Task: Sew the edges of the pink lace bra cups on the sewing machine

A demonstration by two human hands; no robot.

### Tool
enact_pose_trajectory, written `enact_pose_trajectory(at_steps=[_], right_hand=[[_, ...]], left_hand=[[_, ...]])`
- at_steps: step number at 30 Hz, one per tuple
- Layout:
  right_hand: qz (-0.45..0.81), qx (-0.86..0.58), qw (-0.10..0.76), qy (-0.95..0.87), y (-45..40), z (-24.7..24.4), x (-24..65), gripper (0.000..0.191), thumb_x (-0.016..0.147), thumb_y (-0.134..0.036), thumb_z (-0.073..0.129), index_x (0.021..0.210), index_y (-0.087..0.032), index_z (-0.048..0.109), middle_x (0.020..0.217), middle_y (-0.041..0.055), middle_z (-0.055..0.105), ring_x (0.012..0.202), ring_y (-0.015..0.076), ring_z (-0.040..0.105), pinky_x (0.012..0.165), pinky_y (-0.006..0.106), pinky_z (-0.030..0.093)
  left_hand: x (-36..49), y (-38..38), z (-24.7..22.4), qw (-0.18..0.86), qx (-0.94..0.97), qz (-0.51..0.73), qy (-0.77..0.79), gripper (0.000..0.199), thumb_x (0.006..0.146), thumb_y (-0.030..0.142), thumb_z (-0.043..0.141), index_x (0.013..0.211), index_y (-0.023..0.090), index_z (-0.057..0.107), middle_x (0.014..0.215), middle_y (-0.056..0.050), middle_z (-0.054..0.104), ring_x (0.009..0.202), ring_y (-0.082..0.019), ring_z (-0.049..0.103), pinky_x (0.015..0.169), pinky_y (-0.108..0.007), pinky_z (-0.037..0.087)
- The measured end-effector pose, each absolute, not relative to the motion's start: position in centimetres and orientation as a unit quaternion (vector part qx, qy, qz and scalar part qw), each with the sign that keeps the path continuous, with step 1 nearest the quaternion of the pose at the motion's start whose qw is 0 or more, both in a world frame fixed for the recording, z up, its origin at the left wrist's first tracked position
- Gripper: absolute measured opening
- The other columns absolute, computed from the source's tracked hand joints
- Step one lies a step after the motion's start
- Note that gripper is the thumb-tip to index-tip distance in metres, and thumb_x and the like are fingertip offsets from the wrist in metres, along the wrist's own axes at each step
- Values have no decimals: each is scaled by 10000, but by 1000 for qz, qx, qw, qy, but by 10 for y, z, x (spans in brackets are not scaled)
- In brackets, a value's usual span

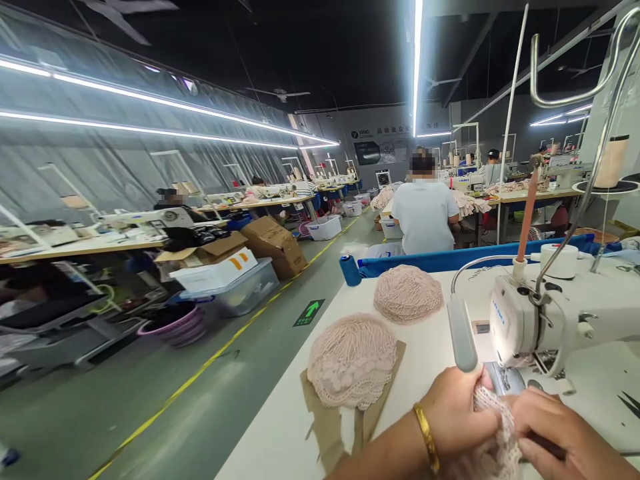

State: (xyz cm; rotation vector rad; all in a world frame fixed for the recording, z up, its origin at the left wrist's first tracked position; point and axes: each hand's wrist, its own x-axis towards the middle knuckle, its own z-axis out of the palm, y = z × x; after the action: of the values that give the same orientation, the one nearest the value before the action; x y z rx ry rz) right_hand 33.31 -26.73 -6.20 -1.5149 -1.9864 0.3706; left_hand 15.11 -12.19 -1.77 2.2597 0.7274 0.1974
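A pale pink lace piece [503, 427] is bunched between my two hands, just in front of the sewing machine [520, 320]. My left hand [460, 413], with a gold bracelet at the wrist, pinches its upper edge between thumb and fingers. On the other side, my right hand [555, 427] is closed on the lace's right edge. Something dark shows under the right fingers; I cannot make out what it is. Two rounded lace cups lie to the left: the nearer cup [353, 360] on brown cardboard [320, 420], the farther cup [407, 293] on the white table [280, 400].
A grey lamp [463, 333] hangs close above my left hand. A blue thread spool [350, 271] stands at the table's far left corner. Dark snips [631, 404] lie at the right edge. A person [425, 213] sits ahead. Boxes and a purple basket [175, 323] line the aisle.
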Motion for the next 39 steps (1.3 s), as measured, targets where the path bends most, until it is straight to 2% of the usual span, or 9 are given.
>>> enact_pose_trajectory(at_steps=[4, 10, 17, 22, 25, 32, 34, 37, 39], right_hand=[[174, -639, 332, -672, -268, -76, 331, 299, 1100, -376, 489, 825, -260, 508, 831, -15, 634, 788, 172, 627, 729, 273, 498], [174, -686, 403, -580, -267, -79, 322, 145, 1036, -358, 511, 986, -288, 628, 765, -30, 683, 669, 178, 641, 632, 263, 493], [98, -684, 391, -608, -265, -80, 321, 229, 1067, -339, 491, 875, -290, 605, 707, -50, 640, 603, 161, 599, 575, 254, 440], [52, -680, 382, -624, -264, -80, 320, 239, 1067, -268, 472, 848, -286, 566, 715, -58, 631, 606, 153, 600, 587, 247, 427], [52, -680, 385, -622, -264, -80, 319, 244, 1076, -271, 463, 862, -289, 577, 725, -52, 645, 630, 163, 623, 616, 257, 450], [66, -689, 377, -616, -266, -80, 319, 252, 1072, -296, 465, 851, -288, 586, 683, -50, 639, 616, 168, 621, 608, 271, 451], [54, -696, 365, -616, -265, -83, 319, 248, 1065, -288, 467, 844, -287, 579, 651, -54, 614, 587, 166, 600, 582, 271, 433], [10, -707, 325, -627, -262, -91, 319, 256, 1060, -260, 439, 831, -279, 553, 648, -57, 595, 535, 157, 562, 543, 278, 395], [-25, -719, 293, -629, -259, -96, 319, 269, 1055, -246, 406, 816, -274, 524, 654, -53, 591, 512, 155, 556, 530, 289, 374]], left_hand=[[155, -121, -30, 454, 831, 66, 314, 239, 716, 375, 792, 845, 217, 667, 668, 71, 522, 656, -147, 472, 603, -252, 352], [159, -125, -42, 507, 809, 104, 278, 131, 739, 310, 714, 745, 179, 713, 683, 38, 612, 663, -139, 510, 643, -246, 405], [158, -126, -51, 493, 822, 139, 250, 168, 767, 329, 721, 774, 169, 771, 721, -9, 697, 679, -161, 565, 652, -255, 448], [160, -128, -44, 532, 814, 133, 193, 324, 772, 317, 724, 1046, 184, 836, 885, -27, 780, 728, -178, 611, 704, -263, 501], [162, -130, -44, 553, 803, 121, 189, 264, 784, 320, 717, 964, 168, 834, 802, -12, 738, 697, -160, 573, 679, -249, 483], [161, -130, -52, 515, 811, 116, 250, 184, 801, 359, 765, 828, 181, 729, 703, 24, 630, 657, -144, 506, 640, -241, 442], [161, -130, -54, 492, 825, 128, 245, 179, 805, 364, 758, 795, 191, 710, 720, 14, 628, 697, -160, 530, 691, -257, 461], [164, -130, -60, 407, 865, 162, 244, 178, 801, 369, 752, 757, 205, 697, 826, -29, 655, 837, -216, 597, 800, -302, 479], [166, -131, -66, 334, 891, 177, 251, 144, 788, 341, 733, 752, 214, 674, 877, -46, 653, 870, -240, 604, 796, -331, 474]])
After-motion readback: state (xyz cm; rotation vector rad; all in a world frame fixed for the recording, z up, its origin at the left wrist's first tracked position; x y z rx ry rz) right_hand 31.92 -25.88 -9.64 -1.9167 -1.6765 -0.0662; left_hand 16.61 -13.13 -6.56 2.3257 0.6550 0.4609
